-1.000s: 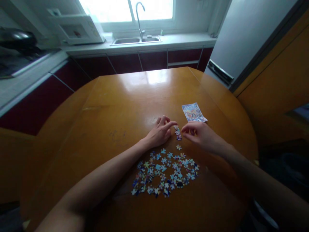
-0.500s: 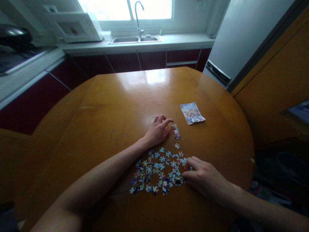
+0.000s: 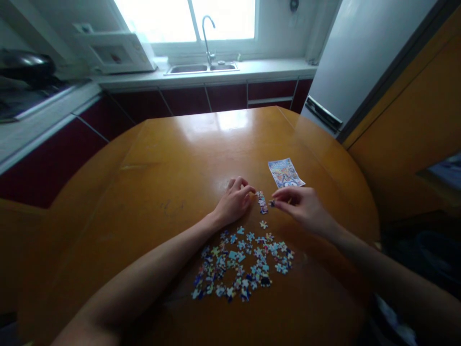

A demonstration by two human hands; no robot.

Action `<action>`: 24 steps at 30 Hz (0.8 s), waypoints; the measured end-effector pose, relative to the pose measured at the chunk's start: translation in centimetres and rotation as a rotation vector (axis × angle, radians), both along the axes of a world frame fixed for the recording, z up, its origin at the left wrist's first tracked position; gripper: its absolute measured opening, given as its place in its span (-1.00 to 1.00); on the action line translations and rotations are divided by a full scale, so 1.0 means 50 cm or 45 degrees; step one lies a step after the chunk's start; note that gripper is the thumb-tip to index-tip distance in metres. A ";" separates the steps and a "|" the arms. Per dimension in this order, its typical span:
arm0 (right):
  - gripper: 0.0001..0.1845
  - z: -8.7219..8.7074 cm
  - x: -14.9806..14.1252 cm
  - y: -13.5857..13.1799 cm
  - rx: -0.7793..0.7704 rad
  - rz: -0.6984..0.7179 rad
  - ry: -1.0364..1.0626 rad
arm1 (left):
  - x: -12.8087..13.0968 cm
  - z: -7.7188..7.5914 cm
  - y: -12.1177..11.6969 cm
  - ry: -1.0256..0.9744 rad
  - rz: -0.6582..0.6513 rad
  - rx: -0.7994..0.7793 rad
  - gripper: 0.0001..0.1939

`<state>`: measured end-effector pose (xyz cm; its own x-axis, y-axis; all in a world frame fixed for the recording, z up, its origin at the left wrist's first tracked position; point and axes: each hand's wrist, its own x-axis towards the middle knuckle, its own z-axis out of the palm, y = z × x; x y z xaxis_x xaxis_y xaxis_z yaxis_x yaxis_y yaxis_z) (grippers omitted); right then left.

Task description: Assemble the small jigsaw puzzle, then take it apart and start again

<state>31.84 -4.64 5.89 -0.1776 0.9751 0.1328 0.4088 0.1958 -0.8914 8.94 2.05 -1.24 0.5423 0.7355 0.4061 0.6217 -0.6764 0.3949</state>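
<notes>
While the right hand [image 3: 306, 207] pinches a puzzle piece [image 3: 271, 203] between thumb and fingertips, just right of the joined strip [image 3: 262, 203], the left hand [image 3: 235, 200] lies loosely curled by the strip's far end, its grip unclear | stray piece [image 3: 264, 224]: just nearer the wearer | loose pieces [image 3: 221, 263]: scattered closer in | picture sheet [image 3: 285, 172]: beyond right hand | surface: wooden table [image 3: 194, 158]

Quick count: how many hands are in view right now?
2. The left hand rests at the left side of the puzzle strip; the right hand is just right of it, pinching a piece.
</notes>
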 end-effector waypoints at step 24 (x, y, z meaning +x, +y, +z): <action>-0.86 -0.113 -0.027 0.184 0.040 0.246 -0.276 | -0.006 0.011 -0.009 0.110 -0.127 -0.041 -0.57</action>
<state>30.51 4.57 0.22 -0.3869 0.9166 0.1007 0.5417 0.3144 -0.7796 8.62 1.60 -0.69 0.6456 0.6879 0.3316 0.5845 -0.7246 0.3650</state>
